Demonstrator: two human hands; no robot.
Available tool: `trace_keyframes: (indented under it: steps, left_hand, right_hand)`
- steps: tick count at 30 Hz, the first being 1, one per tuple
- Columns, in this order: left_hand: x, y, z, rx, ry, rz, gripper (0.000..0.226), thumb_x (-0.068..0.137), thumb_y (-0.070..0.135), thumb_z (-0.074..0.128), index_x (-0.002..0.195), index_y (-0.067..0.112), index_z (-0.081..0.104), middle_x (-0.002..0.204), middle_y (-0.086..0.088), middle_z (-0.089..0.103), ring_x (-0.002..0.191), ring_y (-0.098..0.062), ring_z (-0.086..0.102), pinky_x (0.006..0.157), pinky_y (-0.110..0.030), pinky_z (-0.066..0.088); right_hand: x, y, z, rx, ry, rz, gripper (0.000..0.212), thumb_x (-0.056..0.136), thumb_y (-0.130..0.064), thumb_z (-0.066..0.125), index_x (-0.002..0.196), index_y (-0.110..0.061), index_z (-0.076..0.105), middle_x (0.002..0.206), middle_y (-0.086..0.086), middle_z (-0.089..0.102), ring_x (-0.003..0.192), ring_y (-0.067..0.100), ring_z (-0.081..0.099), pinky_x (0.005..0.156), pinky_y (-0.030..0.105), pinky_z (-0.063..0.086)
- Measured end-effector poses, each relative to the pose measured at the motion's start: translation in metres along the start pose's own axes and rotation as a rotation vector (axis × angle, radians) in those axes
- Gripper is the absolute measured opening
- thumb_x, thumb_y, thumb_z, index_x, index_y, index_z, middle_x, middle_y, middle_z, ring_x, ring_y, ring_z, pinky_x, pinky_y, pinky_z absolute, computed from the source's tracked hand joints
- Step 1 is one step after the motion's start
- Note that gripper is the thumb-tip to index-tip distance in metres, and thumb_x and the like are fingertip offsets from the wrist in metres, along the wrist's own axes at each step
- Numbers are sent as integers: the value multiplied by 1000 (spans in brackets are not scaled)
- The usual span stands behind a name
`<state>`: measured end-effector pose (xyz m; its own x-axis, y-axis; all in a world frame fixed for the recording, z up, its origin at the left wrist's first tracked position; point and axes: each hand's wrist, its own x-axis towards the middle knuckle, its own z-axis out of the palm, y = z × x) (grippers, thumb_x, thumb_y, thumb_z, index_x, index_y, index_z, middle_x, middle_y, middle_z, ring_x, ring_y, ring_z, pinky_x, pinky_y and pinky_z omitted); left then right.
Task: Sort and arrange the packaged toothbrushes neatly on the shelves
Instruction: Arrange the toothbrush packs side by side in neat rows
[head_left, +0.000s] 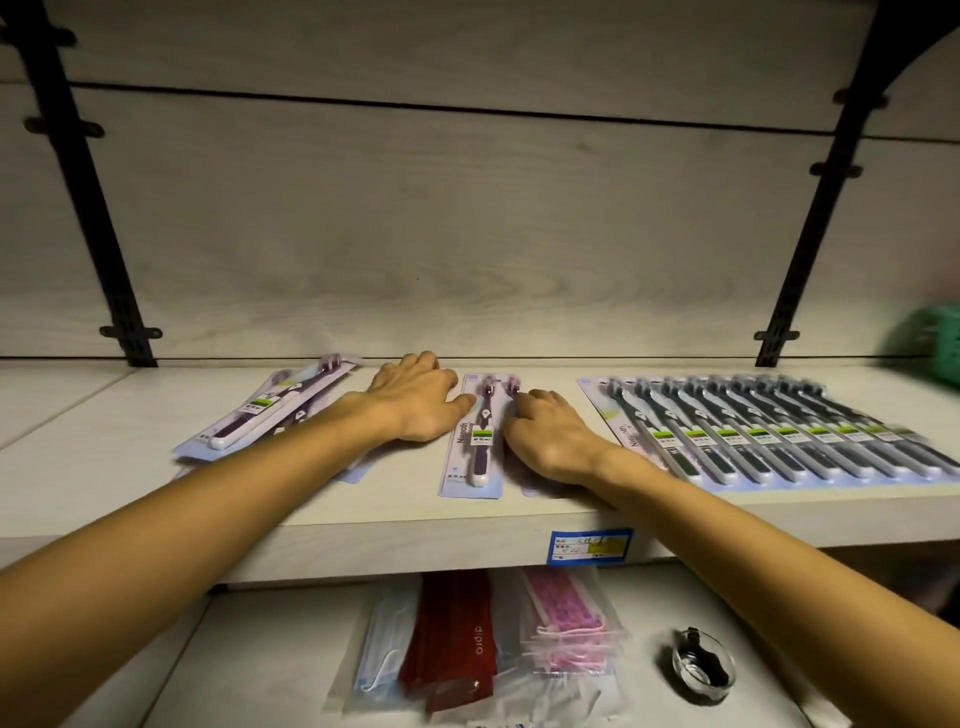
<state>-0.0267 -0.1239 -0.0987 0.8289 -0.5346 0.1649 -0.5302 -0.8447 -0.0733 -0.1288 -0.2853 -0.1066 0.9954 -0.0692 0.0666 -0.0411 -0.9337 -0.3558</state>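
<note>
A purple toothbrush pack (475, 441) lies flat in the middle of the pale wooden shelf (363, 514). My left hand (415, 400) rests palm down on the shelf, its thumb touching the pack's left edge. My right hand (550, 436) lies palm down over the pack's right side, fingers curled near the brush heads, and partly hides a second pack under it. A loose, skewed pile of purple toothbrush packs (270, 415) sits to the left. A neat overlapping row of several dark green toothbrush packs (779, 431) fills the right.
Black shelf brackets (795, 270) run up the back wall on both sides. A green basket (935, 348) stands at the far right. On the lower shelf lie bagged face masks (467, 654) and a small glass bowl (704, 667). A blue price label (589, 545) marks the shelf edge.
</note>
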Motion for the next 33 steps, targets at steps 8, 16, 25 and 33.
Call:
trace_keyframes:
  steps: [8, 16, 25, 33]
  left_hand:
    - [12, 4, -1, -88, 67, 26, 62, 96, 65, 39, 142, 25, 50, 147, -1, 48, 128, -30, 45, 99, -42, 40]
    - [8, 32, 4, -5, 11, 56, 51, 103, 52, 24, 129, 21, 55, 138, -7, 55, 128, -30, 46, 102, -44, 38]
    - [1, 31, -6, -54, 39, -5, 53, 102, 55, 29, 135, 21, 53, 143, -6, 52, 130, -31, 46, 103, -44, 37]
    - [-15, -20, -13, -202, 70, 0, 31, 98, 35, 53, 127, 29, 62, 125, 3, 68, 110, -26, 61, 90, -39, 52]
  right_hand:
    - [11, 24, -28, 257, 122, -103, 44, 101, -19, 40, 143, -8, 49, 149, 9, 47, 137, 24, 42, 116, 38, 32]
    - [31, 37, -13, 20, 123, -175, 44, 103, -22, 37, 146, -14, 47, 154, 5, 42, 143, 20, 34, 116, 28, 23]
    - [27, 39, -23, 68, 142, -200, 44, 103, -22, 42, 145, -13, 48, 152, 6, 45, 140, 22, 40, 116, 30, 29]
    - [33, 18, -14, 142, 52, -129, 46, 99, -35, 50, 137, -8, 52, 136, 12, 59, 123, 30, 56, 105, 39, 44]
